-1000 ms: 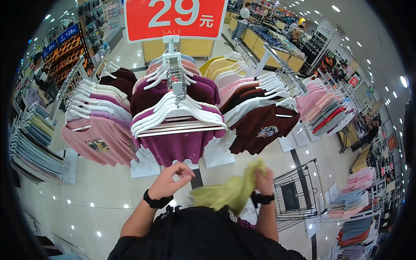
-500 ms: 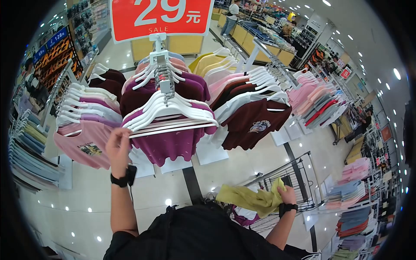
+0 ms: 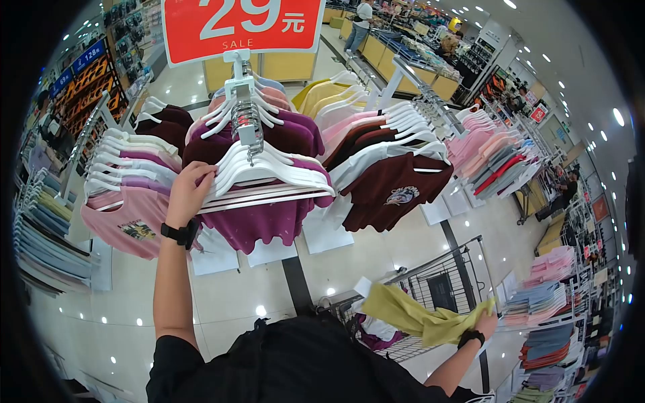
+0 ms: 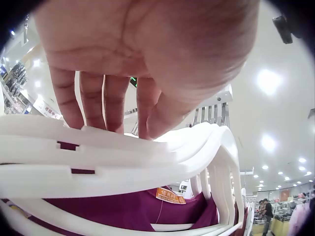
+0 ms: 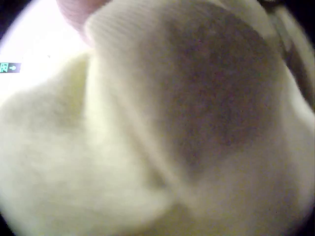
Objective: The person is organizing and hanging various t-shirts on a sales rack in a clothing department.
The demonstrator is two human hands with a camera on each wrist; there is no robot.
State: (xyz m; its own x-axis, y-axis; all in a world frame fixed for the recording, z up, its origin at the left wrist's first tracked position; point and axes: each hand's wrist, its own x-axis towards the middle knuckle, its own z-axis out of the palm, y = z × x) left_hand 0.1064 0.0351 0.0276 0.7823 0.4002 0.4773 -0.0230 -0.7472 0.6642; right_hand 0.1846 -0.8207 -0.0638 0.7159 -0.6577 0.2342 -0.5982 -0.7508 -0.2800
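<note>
My left hand (image 3: 189,193) reaches to the left shoulders of the white hangers (image 3: 262,171) on the middle rack. In the left wrist view its fingers (image 4: 91,96) point down, fairly straight, at the hangers' top edges, with the tips partly hidden behind them. A purple garment (image 3: 259,225) with an orange tag (image 4: 170,195) hangs there. On the right, my right hand (image 3: 485,325) grips one end of a yellow-green garment (image 3: 420,316), stretched out over the shopping cart (image 3: 440,282). That cloth, blurred, fills most of the right wrist view.
A red sale sign (image 3: 242,27) stands above the middle rack. Beside it hang a pink shirt (image 3: 124,218) on the left and a dark maroon shirt (image 3: 403,195) on the right. White and purple clothes (image 3: 379,331) lie in the cart. Stacked garments (image 3: 537,299) line the right side.
My left hand has moved from in front of my body up and left to the hangers. My right hand has swung rightward with the yellow-green garment, which now spreads over the cart.
</note>
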